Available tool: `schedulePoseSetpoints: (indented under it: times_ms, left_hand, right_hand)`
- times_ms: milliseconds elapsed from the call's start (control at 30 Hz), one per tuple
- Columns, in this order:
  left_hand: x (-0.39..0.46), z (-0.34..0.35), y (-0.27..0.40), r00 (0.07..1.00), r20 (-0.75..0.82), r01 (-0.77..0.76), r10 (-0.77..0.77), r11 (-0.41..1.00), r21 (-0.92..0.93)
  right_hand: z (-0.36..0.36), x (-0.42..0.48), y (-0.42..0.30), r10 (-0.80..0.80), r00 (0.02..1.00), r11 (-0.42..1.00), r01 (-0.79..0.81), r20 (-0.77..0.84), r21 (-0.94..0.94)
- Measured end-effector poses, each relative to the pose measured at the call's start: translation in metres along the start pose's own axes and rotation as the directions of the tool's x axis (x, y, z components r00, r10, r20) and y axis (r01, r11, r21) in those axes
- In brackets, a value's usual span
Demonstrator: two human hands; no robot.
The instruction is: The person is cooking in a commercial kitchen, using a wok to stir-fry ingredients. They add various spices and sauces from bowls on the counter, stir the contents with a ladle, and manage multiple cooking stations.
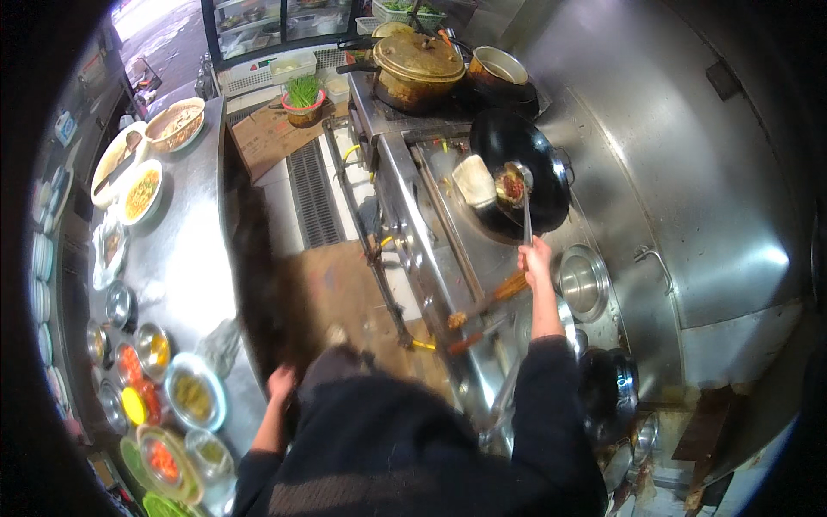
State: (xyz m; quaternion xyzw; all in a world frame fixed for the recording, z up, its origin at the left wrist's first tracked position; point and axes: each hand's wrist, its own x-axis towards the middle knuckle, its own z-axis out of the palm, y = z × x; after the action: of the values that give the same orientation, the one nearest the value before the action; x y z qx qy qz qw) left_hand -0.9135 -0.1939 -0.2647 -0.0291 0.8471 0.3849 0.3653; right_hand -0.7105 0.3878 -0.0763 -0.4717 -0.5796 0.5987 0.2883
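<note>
My right hand (535,260) grips the handle of a metal ladle (527,210), whose bowl rests inside a black wok (513,139) on the stove. Reddish-brown food (510,186) lies at the ladle's bowl, low in the wok. A folded off-white cloth (475,181) hangs over the wok's left rim. Down by the steel counter's edge, my left hand (282,382) is away from the stove; its fingers are blurred, and I see nothing clearly in it.
A lidded pot (418,64) and a smaller open pot (499,64) stand beyond the wok. A steel basin (581,282) sits right of my forearm. On the left counter (187,258) are several bowls of ingredients, a noodle bowl (141,192) and a knife (115,176).
</note>
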Motion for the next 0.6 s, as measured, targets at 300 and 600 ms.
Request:
schedulePoseSetpoints:
  times_ms: [300, 600]
  left_hand:
    - [0.053, -0.025, 0.011, 0.98, 0.124, 0.193, -0.159, 0.918, -0.347]
    - [0.032, -0.005, 0.019, 0.996, 0.032, 0.085, -0.088, 0.993, 0.079]
  right_hand:
    - [0.016, 0.024, -0.001, 0.055, 0.991, 0.986, -0.035, -0.124, 0.163]
    - [-0.005, -0.071, -0.055, 0.118, 0.992, 0.988, -0.123, 0.049, 0.099]
